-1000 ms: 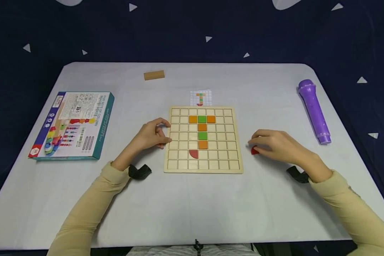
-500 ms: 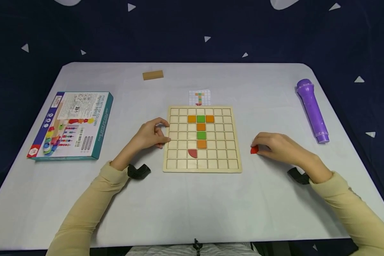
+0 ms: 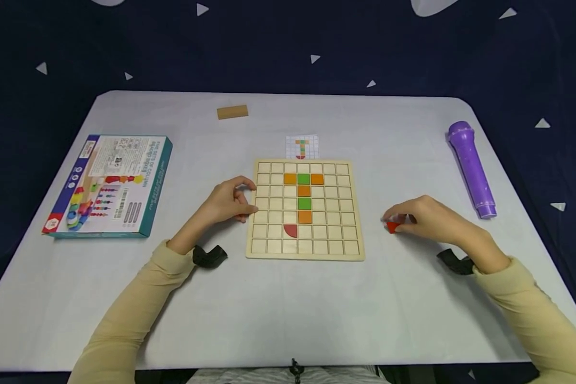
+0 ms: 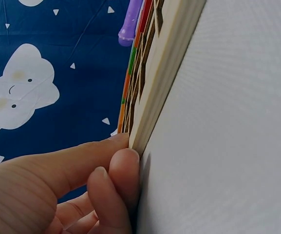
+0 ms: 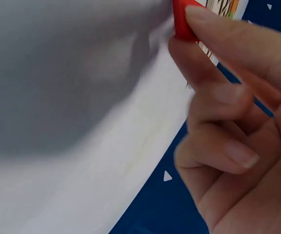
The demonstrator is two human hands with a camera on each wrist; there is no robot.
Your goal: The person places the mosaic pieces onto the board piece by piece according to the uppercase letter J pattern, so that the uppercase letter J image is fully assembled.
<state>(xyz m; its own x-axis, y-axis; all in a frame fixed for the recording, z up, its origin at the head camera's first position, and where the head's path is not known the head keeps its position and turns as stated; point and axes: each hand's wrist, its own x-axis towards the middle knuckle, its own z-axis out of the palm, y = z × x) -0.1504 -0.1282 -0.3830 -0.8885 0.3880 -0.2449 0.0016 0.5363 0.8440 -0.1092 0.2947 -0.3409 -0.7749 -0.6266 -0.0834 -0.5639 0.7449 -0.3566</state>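
Observation:
My left hand [image 3: 230,200] holds the left edge of a square wooden grid board [image 3: 319,257], thumb and index finger spread apart along it. In the left wrist view, a thumb tip lies on the rim and a curled finger meets the side. Orange and green square tiles [image 3: 304,204] form a T on the grid, with a red quarter-circle tile [image 3: 290,230] below and left of the stem. Right of the board, my right hand [image 3: 422,218] pinches a small red piece [image 3: 391,227] between thumb and index finger; its other fingers are curled in the right wrist view [image 5: 183,22].
A small printed pattern card [image 3: 302,146] lies against the board's far edge. To the left is a flat picture box [image 3: 112,186], to the right a purple cylinder [image 3: 471,168]. A brown strip [image 3: 232,112] lies near the white table's [image 3: 345,314] back edge.
My right hand has shifted slightly right, away from the board, and the red piece in its fingertips has turned. The left hand and the tiles on the board stay as they were.

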